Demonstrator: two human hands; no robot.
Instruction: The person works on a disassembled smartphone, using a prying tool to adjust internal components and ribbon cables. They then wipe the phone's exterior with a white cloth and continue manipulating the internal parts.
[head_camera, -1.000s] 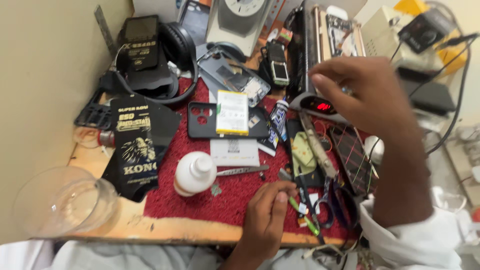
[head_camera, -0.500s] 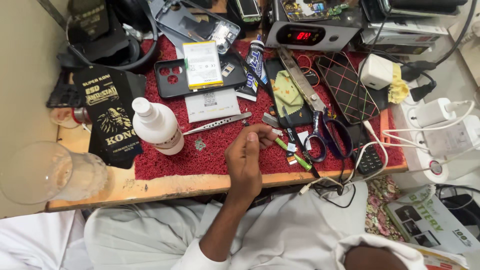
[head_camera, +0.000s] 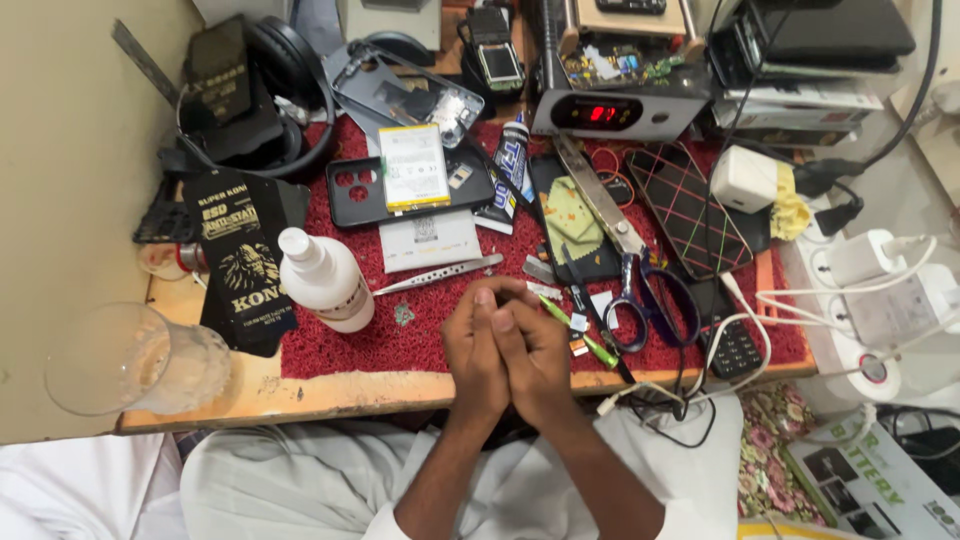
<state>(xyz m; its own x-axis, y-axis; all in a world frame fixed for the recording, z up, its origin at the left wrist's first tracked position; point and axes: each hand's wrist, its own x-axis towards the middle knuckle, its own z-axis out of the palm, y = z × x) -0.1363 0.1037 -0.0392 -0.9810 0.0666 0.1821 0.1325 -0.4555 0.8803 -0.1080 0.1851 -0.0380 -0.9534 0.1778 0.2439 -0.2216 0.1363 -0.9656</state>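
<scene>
The left hand (head_camera: 473, 352) and right hand (head_camera: 532, 358) are pressing together, fingers folded, gripping nothing visible, at the bench's (head_camera: 330, 392) front edge near the tweezers (head_camera: 437, 275).

Your left hand (head_camera: 477, 350) and your right hand (head_camera: 533, 352) are pressed together in front of you. The fingers (head_camera: 488, 300) are curled and point away from you. Both bare arms come up from below and meet at the wrists.

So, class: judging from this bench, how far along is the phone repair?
Done: the phone lies open, its battery exposed. In hand: nothing; left hand and right hand are clasped together. Left: tweezers and scissors lie unused, and the back cover is off.
</scene>
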